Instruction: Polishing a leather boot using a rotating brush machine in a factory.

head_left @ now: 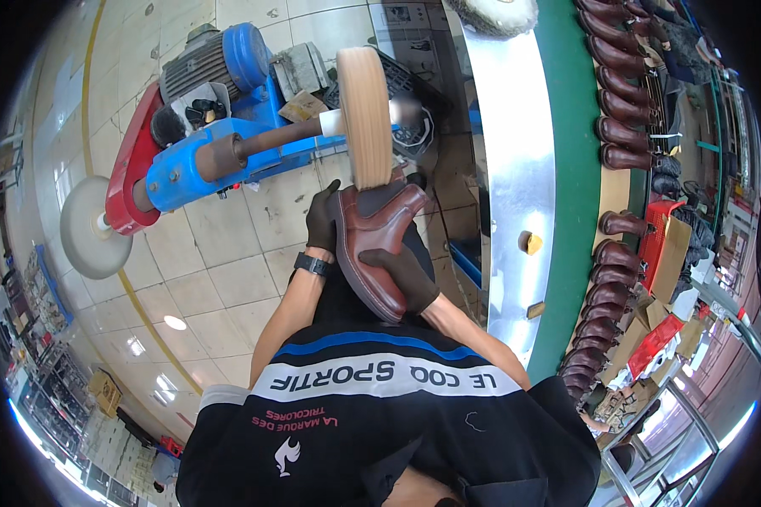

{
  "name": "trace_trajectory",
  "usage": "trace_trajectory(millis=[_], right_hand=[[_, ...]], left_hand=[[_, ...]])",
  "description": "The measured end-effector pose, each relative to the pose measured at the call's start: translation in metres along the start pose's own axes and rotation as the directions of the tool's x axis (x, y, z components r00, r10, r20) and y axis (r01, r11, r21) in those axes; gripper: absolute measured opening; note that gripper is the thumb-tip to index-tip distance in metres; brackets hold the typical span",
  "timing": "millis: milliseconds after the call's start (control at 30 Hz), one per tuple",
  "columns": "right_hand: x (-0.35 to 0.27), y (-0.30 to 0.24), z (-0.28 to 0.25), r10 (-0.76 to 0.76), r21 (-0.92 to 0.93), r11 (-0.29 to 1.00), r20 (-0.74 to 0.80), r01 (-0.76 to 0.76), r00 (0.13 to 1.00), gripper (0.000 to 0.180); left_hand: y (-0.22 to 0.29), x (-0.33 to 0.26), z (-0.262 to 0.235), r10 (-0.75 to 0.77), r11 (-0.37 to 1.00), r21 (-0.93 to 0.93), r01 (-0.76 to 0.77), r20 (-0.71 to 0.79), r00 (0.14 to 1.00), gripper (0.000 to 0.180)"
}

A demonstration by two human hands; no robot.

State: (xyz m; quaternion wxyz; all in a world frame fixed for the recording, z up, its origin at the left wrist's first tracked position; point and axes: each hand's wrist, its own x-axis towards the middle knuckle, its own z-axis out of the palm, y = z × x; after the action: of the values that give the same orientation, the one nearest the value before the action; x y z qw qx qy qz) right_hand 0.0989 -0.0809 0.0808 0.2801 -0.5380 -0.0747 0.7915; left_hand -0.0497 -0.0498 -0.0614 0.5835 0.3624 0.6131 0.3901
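A brown leather ankle boot (pixel 368 245) with dark elastic side panels is held between my two dark-gloved hands. Its toe points down toward my body, and its upper end meets the lower rim of a tan buffing wheel (pixel 365 118). My left hand (pixel 322 221) grips the boot from the left, near the heel and sole edge. From the right, my right hand (pixel 404 277) wraps over the front part, its fingers lying across the leather. The wheel sits on the shaft of a blue polishing machine (pixel 177 173). Part of each hand is hidden by the boot.
A second, pale wheel (pixel 97 226) sits at the machine's left end, beside a red belt guard (pixel 134 160). On my right runs a shiny metal bench edge (pixel 516 169) with a green strip. Brown boots (pixel 621 110) stand in a row beyond. A fluffy wheel (pixel 500 13) lies at the top.
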Motion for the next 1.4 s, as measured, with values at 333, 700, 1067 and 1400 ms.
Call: trace_trajectory(millis=[333, 700, 1067, 1400], right_hand=[[-0.021, -0.005, -0.019, -0.276, -0.485, 0.812, 0.168, 0.323, 0.946, 0.081], [-0.042, -0.006, -0.087, -0.047, -0.299, 0.951, 0.103, 0.076, 0.994, 0.085], [-0.037, -0.015, -0.067, -0.141, -0.313, 0.941, -0.025, 0.127, 0.990, 0.083], [-0.031, -0.017, -0.056, -0.427, -0.361, 0.866, -0.172, 0.347, 0.888, 0.074]], left_hand=[[0.053, -0.047, 0.005, -0.119, 0.943, -0.330, 0.042, -0.216, 0.969, 0.040], [0.011, -0.015, 0.021, -0.182, 0.430, -0.560, 0.708, 0.715, 0.675, 0.030], [0.059, 0.003, 0.009, -0.178, 0.607, -0.514, 0.605, 0.655, 0.735, 0.025], [0.021, 0.024, 0.034, 0.131, 0.870, -0.401, 0.287, 0.750, 0.649, 0.017]])
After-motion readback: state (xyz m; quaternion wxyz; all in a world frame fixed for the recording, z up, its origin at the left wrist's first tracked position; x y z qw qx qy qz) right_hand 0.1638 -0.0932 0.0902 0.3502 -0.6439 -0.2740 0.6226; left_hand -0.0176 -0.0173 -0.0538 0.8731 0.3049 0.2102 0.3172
